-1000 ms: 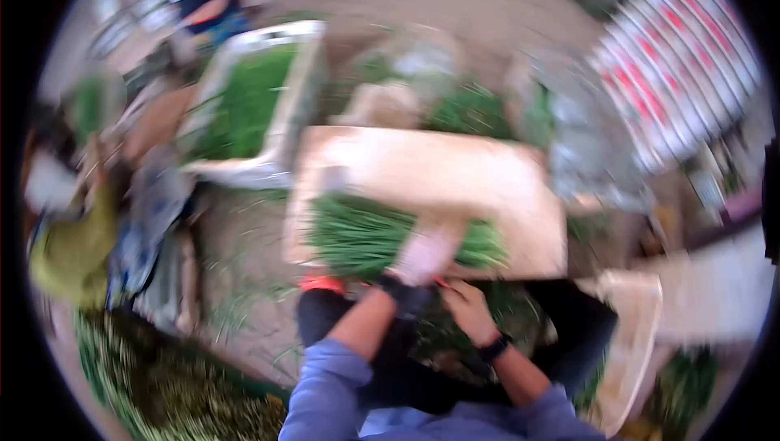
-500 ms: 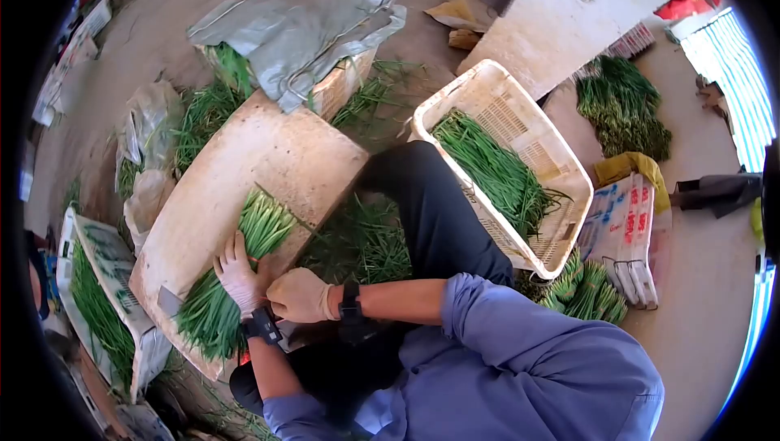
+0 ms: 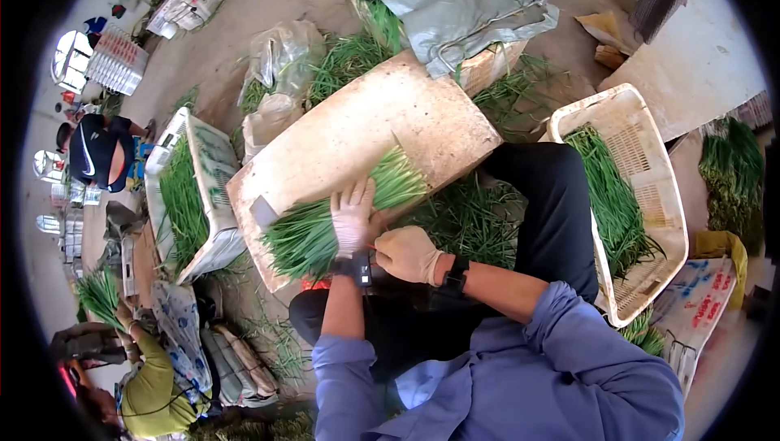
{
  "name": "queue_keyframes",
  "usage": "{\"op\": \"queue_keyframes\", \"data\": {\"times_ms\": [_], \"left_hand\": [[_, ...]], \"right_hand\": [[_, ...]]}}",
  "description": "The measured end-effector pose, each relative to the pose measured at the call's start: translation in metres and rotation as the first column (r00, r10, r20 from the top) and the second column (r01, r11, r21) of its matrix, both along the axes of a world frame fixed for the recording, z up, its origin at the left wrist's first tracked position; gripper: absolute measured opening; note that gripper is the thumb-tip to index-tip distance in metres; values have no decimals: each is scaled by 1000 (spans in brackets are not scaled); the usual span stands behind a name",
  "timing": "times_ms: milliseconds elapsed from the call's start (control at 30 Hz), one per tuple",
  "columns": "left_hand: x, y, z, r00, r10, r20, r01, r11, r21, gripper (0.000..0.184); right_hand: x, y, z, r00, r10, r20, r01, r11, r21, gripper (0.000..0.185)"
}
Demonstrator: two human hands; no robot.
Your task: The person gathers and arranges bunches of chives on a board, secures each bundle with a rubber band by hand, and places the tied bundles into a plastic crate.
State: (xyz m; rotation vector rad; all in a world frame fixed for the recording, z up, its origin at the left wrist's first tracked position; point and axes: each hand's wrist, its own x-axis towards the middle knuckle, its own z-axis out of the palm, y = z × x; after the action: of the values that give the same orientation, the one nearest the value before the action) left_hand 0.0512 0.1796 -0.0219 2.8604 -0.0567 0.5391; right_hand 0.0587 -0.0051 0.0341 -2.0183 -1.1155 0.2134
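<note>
A bundle of long green stalks [image 3: 313,234] lies across the lower part of a worn pale board [image 3: 349,136], its pale ends pointing up and right. My gloved left hand [image 3: 353,217] rests flat on the bundle with its fingers spread, pressing it on the board. Just right of it, at the board's near edge, my gloved right hand [image 3: 406,254] is closed around a thin red strand [image 3: 371,247], of which only a short bit shows. A small grey metal plate [image 3: 263,212] stands at the board's left end.
White crates of green stalks stand left [image 3: 185,197] and right [image 3: 621,197]. A grey sheet [image 3: 447,6] covers a crate behind the board. One co-worker [image 3: 150,384] holds greens at lower left; another person [image 3: 101,152] is at upper left. Loose greens [image 3: 471,225] lie below the board.
The view has swung, shifting the board and crates rightward since half a second ago. My left hand stays on the bundle, and my right hand remains closed beside it.
</note>
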Motion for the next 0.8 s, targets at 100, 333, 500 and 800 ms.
{"op": "queue_keyframes", "data": {"times_ms": [100, 333, 500, 800], "left_hand": [[1, -2, 0, 1000, -11, 4, 11, 999, -49, 71], [-5, -6, 5, 1000, 15, -13, -16, 995, -95, 76], [-2, -20, 32, 981, 106, -164, -108, 994, -3, 105], [-5, -31, 29, 946, 272, -174, -255, 960, 116, 109]], "right_hand": [[-1, 0, 6, 1000, 3, 6, -3, 1000, -20, 25], [-4, -6, 6, 999, 13, 50, -10, 998, -65, 26], [8, -43, 4, 980, 171, -101, -185, 972, -143, 21], [59, -100, -24, 768, -534, -354, 302, 789, -535, 55]]}}
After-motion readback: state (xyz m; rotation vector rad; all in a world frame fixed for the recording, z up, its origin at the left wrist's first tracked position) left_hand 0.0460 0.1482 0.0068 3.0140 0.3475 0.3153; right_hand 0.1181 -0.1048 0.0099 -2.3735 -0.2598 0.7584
